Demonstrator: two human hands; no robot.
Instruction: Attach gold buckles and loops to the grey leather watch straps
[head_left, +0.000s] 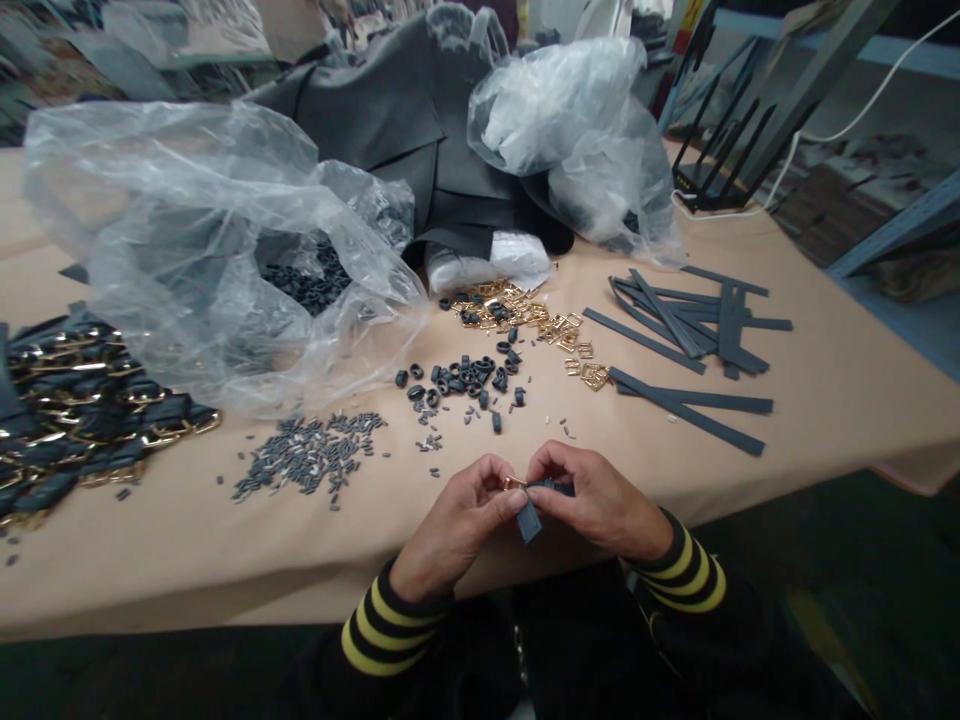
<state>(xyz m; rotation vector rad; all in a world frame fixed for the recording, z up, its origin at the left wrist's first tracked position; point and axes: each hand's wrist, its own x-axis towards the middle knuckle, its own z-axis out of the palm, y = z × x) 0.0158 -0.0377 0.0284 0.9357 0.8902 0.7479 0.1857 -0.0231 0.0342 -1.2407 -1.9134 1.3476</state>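
Just over the table's front edge, my two hands meet. My left hand (476, 505) pinches a gold buckle (514, 482) between thumb and fingers. A dark grey strap (529, 523) passes at the buckle, one end hanging down between my hands. My right hand (592, 495) is closed on the strap, with part of it showing by the thumb. Whether the strap is threaded fully through the buckle is hidden by my fingers. Beyond my hands lie dark strap loops (469, 375) and loose gold buckles (589, 373).
Dark straps (697, 325) lie crossed at the right. Small dark pieces (307, 455) are heaped left of my hands, and buckled straps (90, 410) are piled far left. Clear plastic bags (225, 250) and dark sheet material (375, 110) stand behind. A black router (709, 180) sits at the back right.
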